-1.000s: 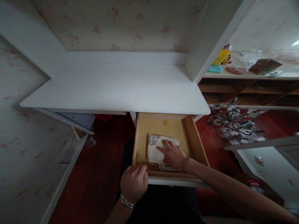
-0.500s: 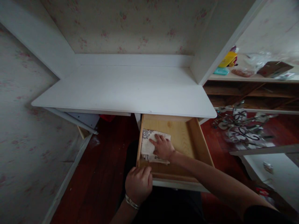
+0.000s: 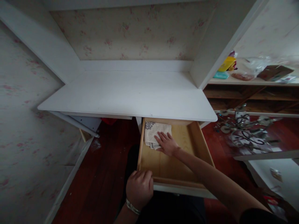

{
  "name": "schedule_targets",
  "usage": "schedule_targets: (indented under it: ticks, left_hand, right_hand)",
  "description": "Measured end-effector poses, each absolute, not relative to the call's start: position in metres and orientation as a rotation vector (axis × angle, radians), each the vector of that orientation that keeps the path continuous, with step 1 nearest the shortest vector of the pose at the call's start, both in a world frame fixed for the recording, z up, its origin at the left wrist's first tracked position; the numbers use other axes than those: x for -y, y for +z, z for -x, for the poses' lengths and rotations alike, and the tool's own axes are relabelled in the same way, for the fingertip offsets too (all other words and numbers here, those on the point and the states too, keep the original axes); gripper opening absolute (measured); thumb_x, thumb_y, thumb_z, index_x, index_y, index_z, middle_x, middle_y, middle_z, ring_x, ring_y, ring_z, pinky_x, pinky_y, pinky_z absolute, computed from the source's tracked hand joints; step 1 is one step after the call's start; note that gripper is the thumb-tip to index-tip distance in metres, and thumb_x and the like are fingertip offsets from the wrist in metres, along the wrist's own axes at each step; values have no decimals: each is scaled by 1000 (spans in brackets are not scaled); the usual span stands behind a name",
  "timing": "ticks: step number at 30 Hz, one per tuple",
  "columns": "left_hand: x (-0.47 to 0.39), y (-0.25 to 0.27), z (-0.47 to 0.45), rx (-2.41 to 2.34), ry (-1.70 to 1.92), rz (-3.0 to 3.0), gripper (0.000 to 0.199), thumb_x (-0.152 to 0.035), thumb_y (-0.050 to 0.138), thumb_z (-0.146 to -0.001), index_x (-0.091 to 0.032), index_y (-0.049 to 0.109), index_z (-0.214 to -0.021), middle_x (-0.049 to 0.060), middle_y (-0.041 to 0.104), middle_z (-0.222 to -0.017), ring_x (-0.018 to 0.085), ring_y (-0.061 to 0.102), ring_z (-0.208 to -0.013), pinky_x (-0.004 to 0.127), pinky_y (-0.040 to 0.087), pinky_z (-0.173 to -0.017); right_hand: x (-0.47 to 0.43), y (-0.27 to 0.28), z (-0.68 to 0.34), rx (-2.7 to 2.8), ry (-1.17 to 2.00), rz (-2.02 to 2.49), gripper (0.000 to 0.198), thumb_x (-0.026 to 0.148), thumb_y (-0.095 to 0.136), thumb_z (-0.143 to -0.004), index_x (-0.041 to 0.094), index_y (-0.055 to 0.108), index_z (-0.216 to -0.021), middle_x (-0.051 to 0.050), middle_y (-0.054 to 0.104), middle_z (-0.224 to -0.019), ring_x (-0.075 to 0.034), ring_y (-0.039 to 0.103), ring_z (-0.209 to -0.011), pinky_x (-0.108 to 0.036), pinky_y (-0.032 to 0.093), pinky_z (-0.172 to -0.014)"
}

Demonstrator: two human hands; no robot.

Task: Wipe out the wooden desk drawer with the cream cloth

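Note:
A pale wooden drawer (image 3: pixel 201 146) stands pulled out from under a white desk (image 3: pixel 130 93). A folded cream cloth with a dark pattern (image 3: pixel 153 130) lies in the drawer's back left corner, partly under the desk top. My right hand (image 3: pixel 166 143) rests flat on the cloth's near edge, fingers spread. My left hand (image 3: pixel 139 188), with a bracelet on the wrist, grips the drawer's front edge at its left end.
Dark red wooden floor lies on both sides of the drawer. Flowered wallpaper covers the walls. To the right, a wooden shelf (image 3: pixel 252 82) carries a yellow item, a brown box and plastic bags. A dark metal ornament (image 3: pixel 243 129) lies on the floor at right.
My right hand has slid the cloth from the drawer's front towards its back left corner. My left hand has stayed on the drawer's front edge.

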State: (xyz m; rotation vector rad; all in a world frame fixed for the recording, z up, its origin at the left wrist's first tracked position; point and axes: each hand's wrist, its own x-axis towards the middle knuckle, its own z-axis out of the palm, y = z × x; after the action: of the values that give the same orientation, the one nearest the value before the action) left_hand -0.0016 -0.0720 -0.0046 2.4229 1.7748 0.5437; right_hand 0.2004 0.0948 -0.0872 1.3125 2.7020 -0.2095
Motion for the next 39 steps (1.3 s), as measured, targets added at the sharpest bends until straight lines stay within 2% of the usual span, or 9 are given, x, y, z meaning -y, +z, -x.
schedule_targets:
  ticks: [4, 9, 11, 16, 23, 26, 29, 33, 39]
  left_hand:
    - [73, -6, 2, -1768, 556, -2422, 21, -14, 44, -85, -23, 61, -78, 1, 65, -67, 17, 61, -65, 34, 38, -64]
    - [74, -10, 3, -1760, 571, -2414, 21, -14, 43, -86, -23, 60, -78, 1, 65, -67, 17, 61, -65, 34, 37, -65]
    - [74, -12, 3, -1757, 574, -2410, 20, -14, 44, -86, -23, 60, -79, 0, 65, -68, 18, 61, -65, 35, 37, -65]
    - [74, -14, 4, -1760, 585, -2438, 18, -15, 45, -85, -23, 60, -80, -1, 64, -67, 18, 60, -64, 36, 35, -64]
    - [74, -13, 4, -1755, 587, -2448, 17, -15, 46, -85, -24, 59, -78, -2, 63, -66, 18, 59, -63, 36, 35, -64]
    - [75, -13, 4, -1759, 594, -2431, 17, -14, 47, -84, -24, 60, -79, -2, 64, -68, 18, 60, -66, 35, 35, -65]
    - [75, -13, 4, -1769, 605, -2430, 17, -14, 47, -82, -23, 59, -77, -1, 64, -67, 18, 60, -65, 35, 35, -65]
    - [74, -13, 4, -1763, 600, -2437, 17, -14, 47, -83, -23, 59, -76, -1, 63, -66, 18, 59, -64, 35, 35, -64]
    - [74, -14, 4, -1745, 620, -2440, 17, -14, 46, -84, -23, 60, -79, -2, 64, -67, 18, 59, -64, 35, 35, -65]
  right_hand:
    - [-102, -84, -196, -2707, -133, -1305, 66, 25, 49, -90, 17, 30, -152, -21, 28, -155, -35, 28, -139, -57, 22, -108]
    - [-106, -81, -191, -2703, -82, -1396, 61, 11, 38, -92, 21, 32, -152, -17, 39, -149, -31, 38, -131, -53, 29, -104]
    - [-106, -79, -194, -2727, -86, -1401, 60, 12, 40, -91, 23, 34, -150, -15, 43, -147, -29, 40, -129, -50, 30, -104]
    - [-106, -79, -204, -2783, -106, -1384, 63, 30, 57, -87, 18, 40, -146, -16, 45, -145, -31, 40, -128, -51, 25, -107]
    - [-110, -85, -216, -2794, 93, -1313, 53, 10, 36, -94, 22, 40, -145, -14, 52, -138, -26, 50, -119, -40, 41, -92]
    - [-114, -82, -217, -2767, 87, -1363, 49, 12, 36, -94, 23, 46, -141, -12, 57, -132, -25, 53, -115, -39, 42, -90]
    - [-115, -75, -218, -2668, -29, -1571, 41, 22, 42, -94, 23, 52, -134, -11, 63, -124, -24, 58, -107, -36, 45, -86]
    - [-112, -69, -225, -2611, -140, -1667, 45, 29, 47, -91, 26, 50, -135, -9, 62, -126, -24, 60, -105, -34, 48, -79]
    - [-103, -75, -241, -2756, -4, -1392, 45, 15, 42, -92, 22, 51, -135, -11, 60, -127, -23, 57, -110, -32, 46, -85]
